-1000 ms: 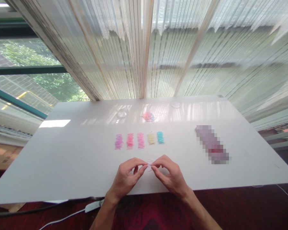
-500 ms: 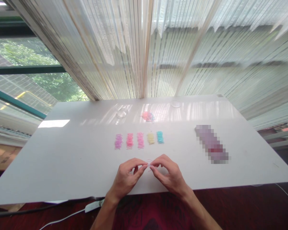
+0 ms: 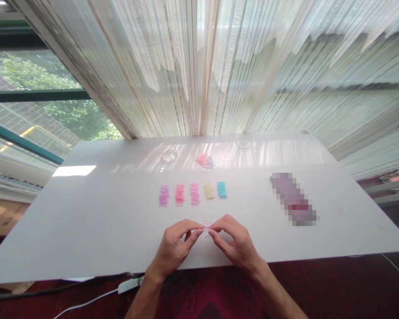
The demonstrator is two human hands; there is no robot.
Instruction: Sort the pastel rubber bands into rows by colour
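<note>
Close to the table's near edge, my left hand [image 3: 177,241] and my right hand [image 3: 234,239] meet fingertip to fingertip. Each is closed in a pinch of thumb and forefinger on a thin, pale purple rubber band [image 3: 207,222], whose loop shows just beyond the fingertips. Part of it is hidden by the fingers. Ahead of the hands lies a row of small bundles of rubber bands: purple [image 3: 164,196], coral [image 3: 179,195], pink [image 3: 194,194], yellow [image 3: 209,192] and teal [image 3: 221,189]. Behind them is a loose mixed pile of bands [image 3: 205,161].
A clear round container [image 3: 168,155] stands at the back of the white table [image 3: 96,221], with a clear disc like a lid [image 3: 243,144] farther right. A blurred-out purple oblong [image 3: 294,199] lies on the right. Below the front edge is a white power strip [image 3: 129,285].
My fingertips are very slightly farther apart, with a little more of the rubber band showing between them. The bundles and the pile lie as before.
</note>
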